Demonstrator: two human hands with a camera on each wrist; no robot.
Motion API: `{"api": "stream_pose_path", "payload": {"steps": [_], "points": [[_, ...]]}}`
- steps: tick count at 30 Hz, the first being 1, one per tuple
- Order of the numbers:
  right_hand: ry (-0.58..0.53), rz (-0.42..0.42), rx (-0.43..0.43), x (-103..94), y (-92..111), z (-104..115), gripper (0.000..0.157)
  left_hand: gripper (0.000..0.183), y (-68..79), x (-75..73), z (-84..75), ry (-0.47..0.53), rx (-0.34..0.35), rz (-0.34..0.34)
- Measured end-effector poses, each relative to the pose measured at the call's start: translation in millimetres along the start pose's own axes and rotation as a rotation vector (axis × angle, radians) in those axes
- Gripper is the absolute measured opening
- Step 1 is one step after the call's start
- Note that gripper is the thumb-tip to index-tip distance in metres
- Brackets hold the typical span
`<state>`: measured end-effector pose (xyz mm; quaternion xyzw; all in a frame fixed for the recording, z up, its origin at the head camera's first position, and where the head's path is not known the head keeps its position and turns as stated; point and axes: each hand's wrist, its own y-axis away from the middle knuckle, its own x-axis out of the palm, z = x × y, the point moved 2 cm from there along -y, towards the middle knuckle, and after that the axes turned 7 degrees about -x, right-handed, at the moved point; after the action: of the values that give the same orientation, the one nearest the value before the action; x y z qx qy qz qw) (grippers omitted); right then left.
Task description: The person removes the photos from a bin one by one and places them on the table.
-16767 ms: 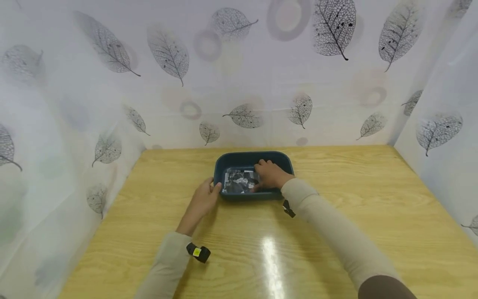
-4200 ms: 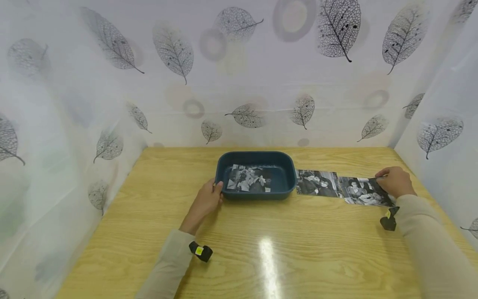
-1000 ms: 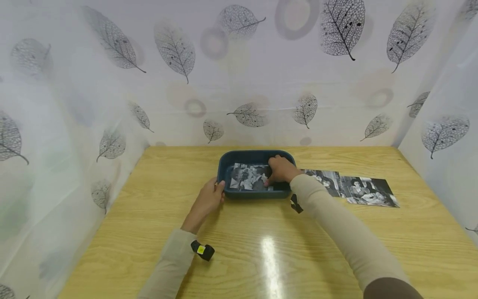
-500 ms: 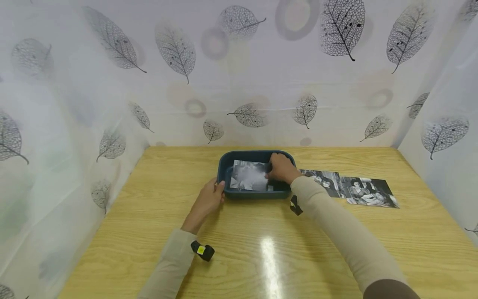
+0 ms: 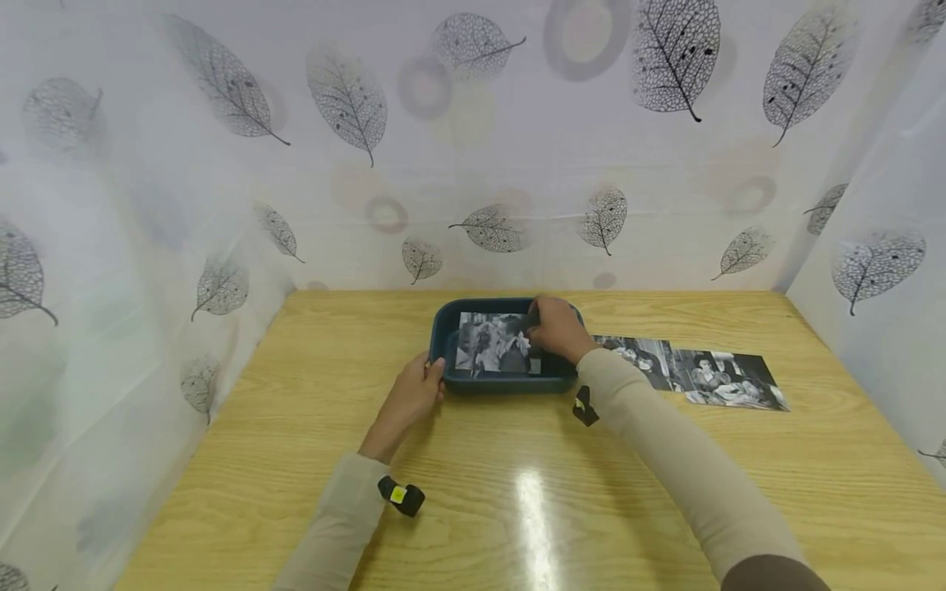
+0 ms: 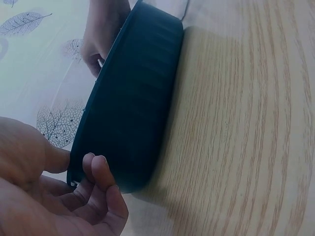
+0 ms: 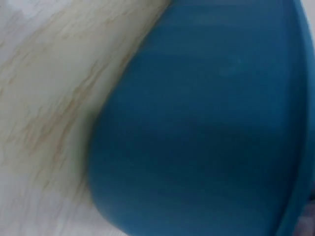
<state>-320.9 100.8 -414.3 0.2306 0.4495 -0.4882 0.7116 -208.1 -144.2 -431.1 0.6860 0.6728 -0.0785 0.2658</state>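
Note:
A dark teal rectangular basin [image 5: 510, 386] stands toward the back of the wooden table. My left hand [image 5: 411, 390] grips its left end, thumb at the rim and fingers against the outer wall, as the left wrist view also shows. Over the basin's right part, my right hand [image 5: 557, 328] pinches the right edge of a black-and-white photo [image 5: 491, 341]. A corner of another photo [image 5: 535, 366] shows beneath it in the basin. The right wrist view is mostly filled by the basin's outer wall [image 7: 197, 128].
Two black-and-white photos lie on the table right of the basin: the nearer photo [image 5: 650, 361] is partly covered by my right sleeve, the farther photo [image 5: 732, 379] lies flat in full view. A leaf-print curtain [image 5: 488, 164] encloses the back and sides of the wooden table [image 5: 473, 492].
Over the last second my right hand has lifted the photo slightly from the basin. Since the oldest frame, two photos have come to lie on the table. The left hand keeps its hold.

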Motion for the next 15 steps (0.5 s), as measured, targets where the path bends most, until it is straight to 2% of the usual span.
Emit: {"api": "stream_pose_path", "payload": {"steps": [3,8,11,15], "points": [[-0.045,-0.025,-0.026,-4.4,0.6,1.2,0.029,0.034,0.3,0.3,0.5,0.003,0.002,0.002],[-0.227,-0.036,-0.029,-17.1,3.0,4.7,0.032,0.033,0.3,0.0,1.0,0.005,0.005,-0.001],[-0.328,-0.041,-0.012,-27.2,5.0,6.8,0.033,0.033,0.5,-0.1,0.6,0.010,0.006,0.000],[-0.394,-0.051,0.011,-41.7,8.1,6.3,0.030,0.032,0.6,-0.4,-0.1,0.011,0.014,-0.003]]}}
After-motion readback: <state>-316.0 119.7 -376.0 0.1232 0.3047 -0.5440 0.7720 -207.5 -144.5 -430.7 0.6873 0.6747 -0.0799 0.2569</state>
